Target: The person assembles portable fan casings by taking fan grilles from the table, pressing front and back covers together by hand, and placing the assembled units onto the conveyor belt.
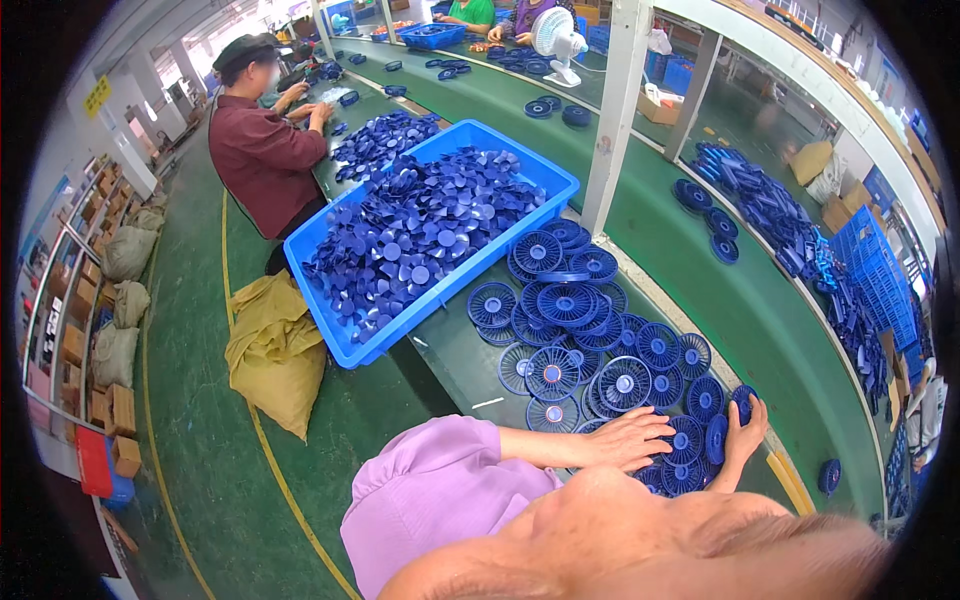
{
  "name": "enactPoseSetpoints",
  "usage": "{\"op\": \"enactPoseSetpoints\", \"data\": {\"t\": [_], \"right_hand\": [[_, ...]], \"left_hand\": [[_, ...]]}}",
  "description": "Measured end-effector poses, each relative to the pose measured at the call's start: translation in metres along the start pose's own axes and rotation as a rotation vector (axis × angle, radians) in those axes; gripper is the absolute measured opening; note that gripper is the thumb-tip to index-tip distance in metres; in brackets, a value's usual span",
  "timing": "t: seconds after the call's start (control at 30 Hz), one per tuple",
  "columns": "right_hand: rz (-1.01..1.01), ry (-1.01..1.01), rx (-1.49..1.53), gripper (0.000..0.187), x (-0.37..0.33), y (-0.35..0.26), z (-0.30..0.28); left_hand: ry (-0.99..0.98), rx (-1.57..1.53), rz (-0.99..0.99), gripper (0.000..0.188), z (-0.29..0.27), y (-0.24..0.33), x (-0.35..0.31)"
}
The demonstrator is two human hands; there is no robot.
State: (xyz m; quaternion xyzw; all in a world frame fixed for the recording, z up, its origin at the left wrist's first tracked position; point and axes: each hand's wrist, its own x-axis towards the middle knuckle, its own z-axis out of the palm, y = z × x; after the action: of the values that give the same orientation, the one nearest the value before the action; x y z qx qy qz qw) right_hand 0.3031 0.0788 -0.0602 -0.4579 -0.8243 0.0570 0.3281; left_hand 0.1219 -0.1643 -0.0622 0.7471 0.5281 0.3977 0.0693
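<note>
Right hand point(738, 443) has fingers curled round a blue spoked grille point(741, 399) at 4 o'clock, left hand point(630, 438) spread over the loose grille pile point(568, 305), which could slide if pressed unevenly.

To the right of centre, the green belt point(690, 285) offers a bare lane alongside the heaped blue wheels point(565, 305); a lone wheel point(829, 476) sits in it at lower right. The heap crowds the gap between left hand point(630, 438) and right hand point(745, 432). Toward upper left, a blue tray point(460, 286) blocks passage; at upper centre-right, a white post point(614, 130) does.
</note>
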Motion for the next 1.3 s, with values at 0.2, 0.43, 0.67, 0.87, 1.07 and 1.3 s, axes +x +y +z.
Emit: {"op": "enactPoseSetpoints", "data": {"t": [0.2, 0.43, 0.67, 0.87, 1.07, 1.3], "right_hand": [[-0.001, 0.005, 0.007, 0.046, -0.0002, -0.0010, -0.0008], [-0.008, 0.008, 0.002, 0.045, 0.0003, -0.0004, -0.0004], [-0.014, 0.006, -0.003, 0.045, 0.0002, -0.0009, -0.0009], [-0.010, 0.000, -0.013, 0.045, 0.0001, -0.0002, -0.0011], [-0.028, 0.006, 0.003, 0.045, 0.0002, 0.0026, 0.0008], [-0.009, 0.004, -0.002, 0.046, -0.0002, -0.0008, -0.0016]], "left_hand": [[-0.001, -0.001, 0.004, 0.043, -0.0004, 0.0001, 0.0004], [-0.013, 0.001, -0.004, 0.042, -0.0012, 0.0008, 0.0009], [-0.018, 0.000, -0.005, 0.041, -0.0023, 0.0012, 0.0012], [-0.021, -0.001, -0.006, 0.041, -0.0020, 0.0010, 0.0012], [-0.030, -0.002, -0.018, 0.040, -0.0024, 0.0021, 0.0017], [-0.021, -0.009, -0.007, 0.041, -0.0027, 0.0012, 0.0016]]}}
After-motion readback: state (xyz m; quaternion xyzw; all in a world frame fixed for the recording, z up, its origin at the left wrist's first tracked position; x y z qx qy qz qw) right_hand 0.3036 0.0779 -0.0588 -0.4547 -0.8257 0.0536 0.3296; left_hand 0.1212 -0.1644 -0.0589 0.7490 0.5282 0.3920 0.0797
